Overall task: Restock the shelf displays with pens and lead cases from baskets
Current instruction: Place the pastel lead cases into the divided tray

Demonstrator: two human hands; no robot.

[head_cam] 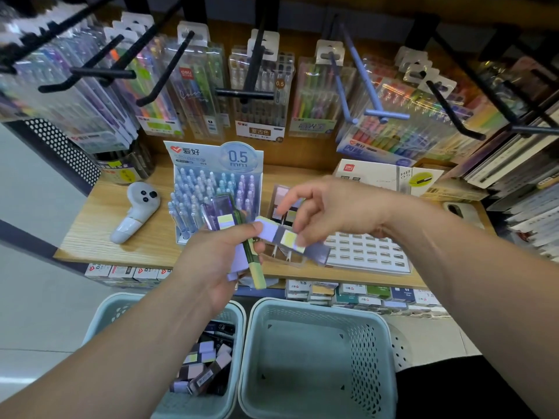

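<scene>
At frame centre, the left hand point(223, 258) clasps a bundle of lead cases point(222, 211) while the right hand point(329, 213) pinches one case point(290, 239); light, stiff, slick plastic, likely best gripped across flat sides.

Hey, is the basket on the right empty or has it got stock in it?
Empty: the right basket shows only its bare floor, while the left basket holds lead cases.

The right hand point(328, 207) partly hides the display tray point(290, 261) behind it
</scene>
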